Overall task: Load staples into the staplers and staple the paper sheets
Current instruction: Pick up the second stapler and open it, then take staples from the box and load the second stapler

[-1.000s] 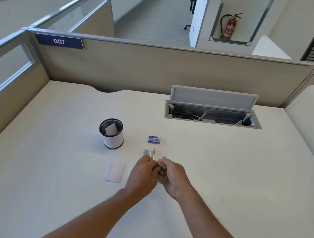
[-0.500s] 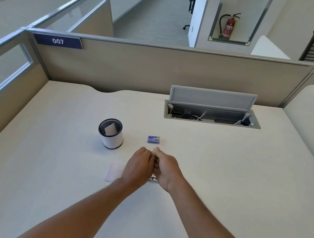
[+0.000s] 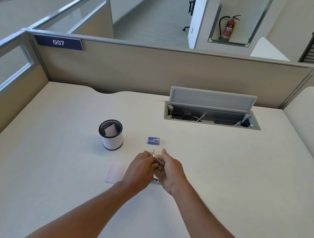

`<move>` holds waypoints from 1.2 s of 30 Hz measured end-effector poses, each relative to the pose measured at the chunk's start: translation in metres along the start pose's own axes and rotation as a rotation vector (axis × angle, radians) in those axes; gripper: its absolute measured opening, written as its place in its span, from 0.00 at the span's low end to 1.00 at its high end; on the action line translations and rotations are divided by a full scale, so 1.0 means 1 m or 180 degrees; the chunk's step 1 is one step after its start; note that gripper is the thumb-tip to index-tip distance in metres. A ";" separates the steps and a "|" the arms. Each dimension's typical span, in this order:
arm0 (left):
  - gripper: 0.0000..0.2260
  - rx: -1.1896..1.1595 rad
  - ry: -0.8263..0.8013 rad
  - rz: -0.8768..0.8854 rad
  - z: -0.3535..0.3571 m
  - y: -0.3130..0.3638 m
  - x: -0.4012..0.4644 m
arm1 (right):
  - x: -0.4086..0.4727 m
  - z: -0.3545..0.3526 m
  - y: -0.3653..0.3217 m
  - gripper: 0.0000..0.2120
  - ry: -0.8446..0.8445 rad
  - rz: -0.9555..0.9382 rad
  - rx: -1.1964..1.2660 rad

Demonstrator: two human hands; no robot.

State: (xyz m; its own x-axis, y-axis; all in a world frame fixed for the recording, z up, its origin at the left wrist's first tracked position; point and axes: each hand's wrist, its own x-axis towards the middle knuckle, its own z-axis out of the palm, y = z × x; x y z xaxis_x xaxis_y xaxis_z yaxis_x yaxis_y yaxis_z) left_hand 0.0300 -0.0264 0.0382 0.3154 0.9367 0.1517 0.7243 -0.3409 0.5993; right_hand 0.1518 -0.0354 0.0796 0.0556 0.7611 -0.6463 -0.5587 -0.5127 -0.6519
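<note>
A small metal stapler (image 3: 155, 180) sits mostly hidden between my two hands at the middle of the desk; its silver top pokes up above my knuckles. My left hand (image 3: 139, 170) has its fingers curled round the stapler's left side. My right hand (image 3: 170, 171) grips it from the right, thumb raised. A small blue staple box (image 3: 153, 140) lies on the desk just beyond my hands. A pale slip of paper (image 3: 114, 173) lies flat to the left of my left hand.
A white cup with a black mesh rim (image 3: 111, 134) stands to the left of the staple box, holding a folded paper. An open cable tray with a raised grey lid (image 3: 210, 115) lies at the back. Beige partitions (image 3: 139, 68) wall the desk.
Both hands, still together on the stapler, have shifted slightly away from me toward the staple box. My right thumb has lifted.
</note>
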 end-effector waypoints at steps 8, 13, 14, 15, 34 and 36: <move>0.06 -0.0110 0.0182 -0.0031 -0.003 0.000 0.001 | -0.002 -0.002 0.000 0.16 -0.0093 -0.0184 -0.0336; 0.04 0.0036 0.0423 -0.0180 -0.020 -0.022 0.015 | 0.015 -0.030 0.017 0.18 0.0386 -0.1156 -0.3164; 0.04 0.0087 0.0510 -0.0210 -0.027 -0.027 0.020 | 0.019 -0.039 0.023 0.17 0.0444 -0.1299 -0.3819; 0.04 0.0134 0.0597 -0.0272 -0.035 -0.034 0.026 | 0.022 -0.048 0.029 0.16 0.0485 -0.1370 -0.4323; 0.10 0.1360 0.0294 -0.1332 -0.102 -0.091 0.076 | 0.044 -0.087 0.058 0.13 0.0475 -0.1742 -0.5186; 0.10 0.1328 0.0303 -0.1356 -0.102 -0.092 0.076 | 0.045 -0.087 0.057 0.13 0.0474 -0.1757 -0.5210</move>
State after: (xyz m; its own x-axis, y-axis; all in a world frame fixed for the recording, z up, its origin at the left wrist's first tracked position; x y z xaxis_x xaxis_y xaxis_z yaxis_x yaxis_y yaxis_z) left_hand -0.0752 0.0847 0.0750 -0.0977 0.9941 0.0474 0.9603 0.0817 0.2667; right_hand 0.1943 -0.0655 -0.0212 0.0578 0.9794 -0.1933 0.8953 -0.1365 -0.4241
